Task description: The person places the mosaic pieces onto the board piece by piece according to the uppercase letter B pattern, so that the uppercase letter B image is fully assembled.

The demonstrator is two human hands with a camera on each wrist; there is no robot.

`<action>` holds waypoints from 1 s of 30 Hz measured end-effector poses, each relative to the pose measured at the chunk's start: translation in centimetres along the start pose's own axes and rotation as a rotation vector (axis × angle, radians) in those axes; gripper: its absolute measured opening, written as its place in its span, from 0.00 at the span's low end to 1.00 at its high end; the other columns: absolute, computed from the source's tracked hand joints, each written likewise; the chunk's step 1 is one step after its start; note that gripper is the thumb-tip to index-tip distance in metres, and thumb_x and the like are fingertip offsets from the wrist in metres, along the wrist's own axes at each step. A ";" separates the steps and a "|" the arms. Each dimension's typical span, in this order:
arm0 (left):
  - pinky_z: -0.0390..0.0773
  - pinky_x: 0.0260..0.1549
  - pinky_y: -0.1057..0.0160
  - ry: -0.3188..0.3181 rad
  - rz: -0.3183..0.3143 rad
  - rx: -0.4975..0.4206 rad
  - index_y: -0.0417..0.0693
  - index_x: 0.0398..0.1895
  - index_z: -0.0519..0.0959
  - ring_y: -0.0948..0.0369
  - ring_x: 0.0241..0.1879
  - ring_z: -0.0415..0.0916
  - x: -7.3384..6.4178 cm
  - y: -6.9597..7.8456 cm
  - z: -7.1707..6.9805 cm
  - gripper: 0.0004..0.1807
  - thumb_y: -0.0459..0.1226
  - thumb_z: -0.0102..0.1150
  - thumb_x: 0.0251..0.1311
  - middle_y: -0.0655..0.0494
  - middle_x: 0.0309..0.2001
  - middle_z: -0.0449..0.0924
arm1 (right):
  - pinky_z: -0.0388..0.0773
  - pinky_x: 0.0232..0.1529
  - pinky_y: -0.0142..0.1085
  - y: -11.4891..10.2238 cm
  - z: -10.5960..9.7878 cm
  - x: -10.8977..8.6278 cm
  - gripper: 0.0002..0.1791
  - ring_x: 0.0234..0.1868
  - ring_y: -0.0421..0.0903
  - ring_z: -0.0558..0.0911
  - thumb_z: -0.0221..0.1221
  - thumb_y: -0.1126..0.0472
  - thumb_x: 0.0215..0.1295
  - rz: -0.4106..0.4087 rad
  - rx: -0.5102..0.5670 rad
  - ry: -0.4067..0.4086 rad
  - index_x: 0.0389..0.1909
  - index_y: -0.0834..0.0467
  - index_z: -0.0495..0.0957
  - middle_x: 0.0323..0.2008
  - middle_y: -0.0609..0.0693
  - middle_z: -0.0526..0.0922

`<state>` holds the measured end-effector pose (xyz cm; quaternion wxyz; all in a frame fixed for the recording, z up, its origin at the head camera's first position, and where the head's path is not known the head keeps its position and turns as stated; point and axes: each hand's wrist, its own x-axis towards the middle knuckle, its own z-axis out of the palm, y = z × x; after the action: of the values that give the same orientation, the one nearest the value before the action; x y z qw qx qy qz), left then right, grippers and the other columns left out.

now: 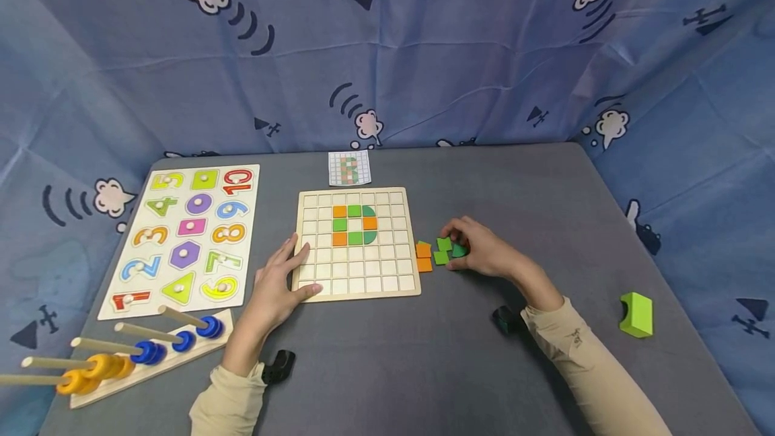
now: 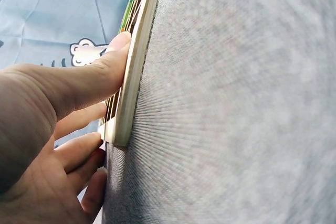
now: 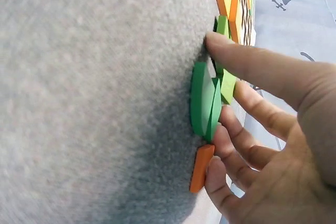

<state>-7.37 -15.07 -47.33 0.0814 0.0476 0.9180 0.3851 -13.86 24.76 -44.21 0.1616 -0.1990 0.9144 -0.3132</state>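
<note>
A square wooden grid board (image 1: pixel 357 278) bears a small pattern of orange, light green and dark green tiles. My left hand (image 1: pixel 280 291) rests at its near left corner, thumb (image 2: pixel 113 59) on the near rim and fingers along the left side. Right of the board, my right hand (image 1: pixel 481 247) is spread over loose tiles, thumb and fingertips apart. Light green squares (image 1: pixel 440 258) and dark green rounded tiles (image 3: pixel 205 100) lie between and beside its fingers. An orange tile (image 3: pixel 201 169) is near the little finger in the right wrist view.
Orange tiles (image 1: pixel 424 265) lie against the board's right edge. A pattern card (image 1: pixel 349 168) sits behind the board. At left are a number puzzle (image 1: pixel 181 241) and a peg stand (image 1: pixel 151 362) with blue and yellow rings. A green block (image 1: pixel 637 315) stands far right.
</note>
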 end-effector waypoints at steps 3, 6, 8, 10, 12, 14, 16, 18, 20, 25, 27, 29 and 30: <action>0.53 0.69 0.31 0.005 0.009 0.003 0.40 0.80 0.66 0.36 0.84 0.46 0.0 0.0 0.0 0.47 0.39 0.79 0.58 0.39 0.85 0.50 | 0.76 0.51 0.49 0.0 0.1 0.0 0.27 0.47 0.53 0.77 0.78 0.68 0.56 0.006 0.017 0.024 0.56 0.63 0.78 0.48 0.60 0.78; 0.53 0.69 0.31 0.011 0.017 0.002 0.40 0.80 0.66 0.36 0.84 0.47 0.0 0.0 0.1 0.47 0.39 0.79 0.58 0.39 0.85 0.50 | 0.77 0.52 0.50 0.0 0.2 0.0 0.28 0.48 0.52 0.78 0.79 0.69 0.55 0.008 0.034 0.042 0.54 0.62 0.77 0.48 0.59 0.78; 0.53 0.69 0.31 0.013 0.018 -0.003 0.40 0.80 0.66 0.36 0.84 0.47 0.0 0.0 0.1 0.47 0.38 0.79 0.58 0.39 0.85 0.50 | 0.77 0.52 0.50 0.0 0.2 0.1 0.27 0.47 0.51 0.78 0.79 0.69 0.54 0.006 0.046 0.051 0.53 0.62 0.77 0.47 0.58 0.79; 0.53 0.69 0.31 0.013 0.016 -0.005 0.40 0.80 0.66 0.36 0.84 0.47 0.0 0.0 0.1 0.47 0.38 0.79 0.58 0.39 0.85 0.50 | 0.77 0.50 0.49 0.1 0.2 0.1 0.26 0.45 0.51 0.77 0.78 0.69 0.55 0.001 0.056 0.058 0.52 0.62 0.77 0.46 0.58 0.79; 0.54 0.69 0.31 0.011 0.013 0.000 0.40 0.80 0.66 0.36 0.84 0.47 0.0 0.0 0.0 0.47 0.39 0.79 0.58 0.39 0.85 0.50 | 0.76 0.48 0.46 0.1 0.3 0.2 0.23 0.43 0.51 0.77 0.77 0.69 0.57 -0.004 0.065 0.067 0.51 0.61 0.77 0.44 0.57 0.79; 0.54 0.68 0.31 0.005 0.010 0.002 0.40 0.80 0.66 0.37 0.84 0.47 0.0 0.0 0.0 0.47 0.39 0.79 0.58 0.39 0.85 0.50 | 0.75 0.45 0.42 0.0 0.2 0.2 0.20 0.42 0.50 0.77 0.75 0.69 0.60 -0.007 0.072 0.077 0.49 0.61 0.78 0.42 0.57 0.79; 0.55 0.68 0.31 0.001 0.009 0.006 0.41 0.80 0.66 0.37 0.84 0.47 0.0 0.1 -0.1 0.47 0.40 0.79 0.59 0.40 0.86 0.50 | 0.74 0.42 0.39 0.0 0.3 0.3 0.14 0.40 0.48 0.77 0.72 0.69 0.64 -0.008 0.074 0.087 0.47 0.60 0.80 0.40 0.55 0.80; 0.55 0.67 0.31 -0.001 0.012 0.008 0.40 0.80 0.66 0.36 0.84 0.47 -0.1 0.1 -0.1 0.47 0.40 0.78 0.59 0.39 0.85 0.50 | 0.74 0.40 0.36 0.0 0.4 0.4 0.10 0.37 0.46 0.77 0.70 0.69 0.67 -0.007 0.068 0.101 0.46 0.60 0.82 0.38 0.54 0.82; 0.55 0.68 0.32 -0.005 0.010 0.009 0.41 0.80 0.65 0.37 0.84 0.47 0.0 0.0 -0.1 0.47 0.40 0.78 0.59 0.40 0.86 0.49 | 0.74 0.38 0.35 0.0 0.5 0.5 0.06 0.35 0.44 0.78 0.69 0.68 0.68 -0.005 0.058 0.119 0.44 0.59 0.85 0.36 0.52 0.84; 0.52 0.70 0.32 -0.011 -0.003 0.001 0.41 0.81 0.63 0.38 0.85 0.44 0.1 -0.3 0.2 0.48 0.38 0.77 0.60 0.41 0.86 0.47 | 0.73 0.33 0.33 -0.1 0.6 0.8 0.03 0.30 0.43 0.78 0.72 0.65 0.66 0.046 0.029 0.194 0.38 0.59 0.88 0.30 0.50 0.85; 0.52 0.70 0.32 -0.011 -0.005 0.001 0.41 0.81 0.63 0.38 0.85 0.44 0.2 -0.3 0.2 0.48 0.38 0.77 0.60 0.41 0.86 0.47 | 0.73 0.31 0.33 -0.3 0.4 0.9 0.04 0.29 0.43 0.78 0.73 0.64 0.65 0.083 0.012 0.233 0.36 0.59 0.89 0.28 0.51 0.85; 0.51 0.70 0.32 -0.010 -0.005 0.002 0.41 0.81 0.63 0.38 0.85 0.44 0.2 -0.4 0.2 0.48 0.38 0.77 0.60 0.41 0.86 0.47 | 0.74 0.30 0.34 -0.5 0.2 1.0 0.05 0.27 0.43 0.79 0.74 0.62 0.64 0.136 -0.010 0.270 0.34 0.60 0.89 0.27 0.52 0.86; 0.51 0.70 0.32 -0.009 -0.004 0.003 0.41 0.81 0.63 0.38 0.85 0.44 0.3 -0.4 0.2 0.48 0.38 0.77 0.60 0.41 0.86 0.47 | 0.75 0.30 0.34 -0.6 0.1 1.1 0.06 0.27 0.44 0.80 0.74 0.62 0.64 0.163 -0.021 0.286 0.34 0.61 0.89 0.27 0.52 0.86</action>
<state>-7.61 -15.19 -47.75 0.0863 0.0476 0.9184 0.3833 -14.58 23.74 -44.10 0.0524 -0.0792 0.9444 -0.3148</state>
